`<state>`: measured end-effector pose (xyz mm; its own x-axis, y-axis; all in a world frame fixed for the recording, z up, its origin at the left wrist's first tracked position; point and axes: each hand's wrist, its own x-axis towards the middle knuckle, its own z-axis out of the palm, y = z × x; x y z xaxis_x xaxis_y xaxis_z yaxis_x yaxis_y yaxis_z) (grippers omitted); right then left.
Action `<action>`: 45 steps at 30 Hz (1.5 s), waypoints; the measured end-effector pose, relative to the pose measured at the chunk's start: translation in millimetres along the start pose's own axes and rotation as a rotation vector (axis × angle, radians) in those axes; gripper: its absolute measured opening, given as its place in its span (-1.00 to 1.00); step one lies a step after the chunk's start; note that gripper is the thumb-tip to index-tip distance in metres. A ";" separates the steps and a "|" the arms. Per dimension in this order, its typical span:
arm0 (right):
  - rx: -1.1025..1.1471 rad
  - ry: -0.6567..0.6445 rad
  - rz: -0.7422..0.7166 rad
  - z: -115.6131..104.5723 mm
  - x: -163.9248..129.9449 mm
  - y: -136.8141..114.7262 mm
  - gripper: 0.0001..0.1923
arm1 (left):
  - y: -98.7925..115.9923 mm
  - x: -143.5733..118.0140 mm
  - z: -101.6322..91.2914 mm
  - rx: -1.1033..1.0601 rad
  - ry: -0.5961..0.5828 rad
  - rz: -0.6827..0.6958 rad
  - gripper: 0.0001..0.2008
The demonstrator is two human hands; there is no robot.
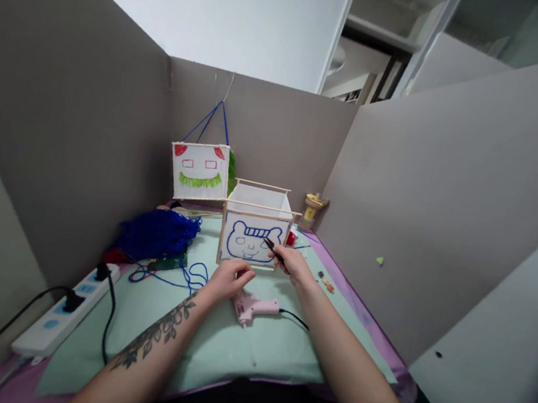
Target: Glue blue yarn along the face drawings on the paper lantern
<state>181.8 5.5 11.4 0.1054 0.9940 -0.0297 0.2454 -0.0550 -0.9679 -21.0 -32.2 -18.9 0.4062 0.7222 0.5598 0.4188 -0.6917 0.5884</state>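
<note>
On the worktop (288,359), the stick-framed box (247,243) appears light, fragile; grip its sticks (263,207). Right hand (293,265) clasps a dark tool (271,246); left hand (232,278), cannot tell.

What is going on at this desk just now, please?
A person's right hand holds a dark pointed tool before a white box with a blue face drawn on it. The left hand is near the box's lower front edge and a pink glue gun. Behind, a second box hangs.
</note>
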 end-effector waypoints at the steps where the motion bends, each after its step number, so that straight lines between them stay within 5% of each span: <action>1: 0.022 -0.011 0.008 -1.7 -3.9 0.2 -0.68 | 0.4 0.1 -0.2 0.002 0.003 -0.003 -0.77; 11: 0.273 -0.267 -0.010 -13.8 -41.1 15.7 -0.59 | 1.6 0.1 -2.1 0.014 0.028 -0.013 -0.78; 16: -0.279 -0.003 -0.238 -64.6 -49.0 52.3 -0.68 | -0.1 1.2 -11.1 0.035 0.223 -0.095 -0.75; 20: -0.708 0.101 -0.148 -99.9 -48.7 91.3 -0.70 | -9.4 4.2 -19.7 0.091 0.425 -0.205 -0.73; 27: -0.963 0.303 -0.238 -87.8 -50.7 90.1 -0.64 | -41.4 6.3 -26.5 0.126 0.593 -0.374 -0.73; 31: -0.810 0.162 -0.430 -54.6 -53.3 57.5 -0.74 | -60.0 7.8 -27.9 0.176 0.674 -0.498 -0.70; 35: -0.488 0.105 -0.513 -10.6 -43.5 18.4 -0.85 | -74.1 8.4 -27.9 0.208 0.559 -0.581 -0.66; 38: -0.111 0.112 -0.359 19.3 -29.3 -2.8 -0.92 | -77.8 7.6 -27.2 0.190 0.463 -0.570 -0.73; 42: 0.460 0.067 0.084 46.7 -15.7 -16.1 -0.88 | -76.8 7.9 -26.7 0.176 0.430 -0.561 -0.78; 45: 0.683 0.040 0.327 58.0 -11.5 -22.7 -0.80 | -76.6 8.8 -26.9 0.164 0.440 -0.540 -0.79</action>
<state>119.2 0.9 19.3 0.1080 0.9322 -0.3454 -0.4542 -0.2628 -0.8512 -71.4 27.3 -43.3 -0.2432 0.8751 0.4185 0.5999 -0.2033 0.7738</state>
